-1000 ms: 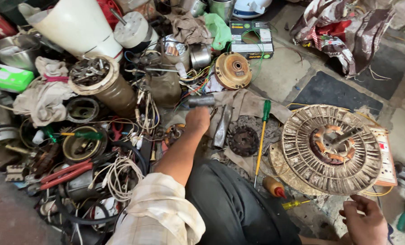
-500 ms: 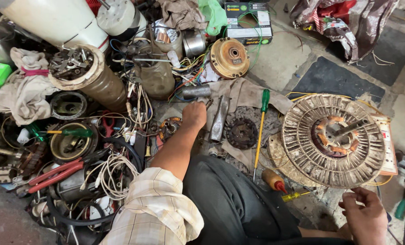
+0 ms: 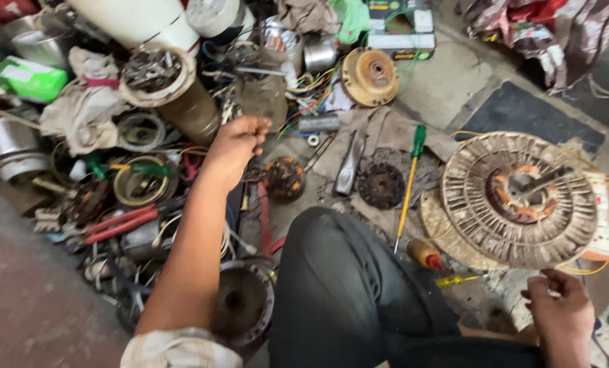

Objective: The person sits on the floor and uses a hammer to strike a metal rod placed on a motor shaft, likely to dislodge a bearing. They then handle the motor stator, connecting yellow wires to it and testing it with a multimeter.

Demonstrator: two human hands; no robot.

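My left hand (image 3: 235, 148) hovers over a heap of scrap parts and wires, fingers loosely curled, with nothing visibly in it. Just beyond it stands a rusty cylinder (image 3: 181, 102) filled with metal bits. A small copper-wound coil (image 3: 283, 178) lies to its right. My right hand (image 3: 562, 317) rests at the lower right, its fingers curled near the edge of a large round fan stator (image 3: 519, 201) with a shaft in its middle. What it grips, if anything, is unclear. My knee in dark trousers (image 3: 345, 286) sits between the two hands.
A green-handled screwdriver (image 3: 409, 180) lies on a dirty cloth (image 3: 386, 133) beside a dark toothed disc (image 3: 381, 185). An orange rotor cap (image 3: 370, 76), a cardboard box (image 3: 400, 24), red pliers (image 3: 117, 223), a white container (image 3: 137, 20) and a dark mat (image 3: 522, 112) surround the spot.
My left hand has pulled back leftward from the small metal cylinder on the cloth and now hangs over the wire pile. The camera has come closer.
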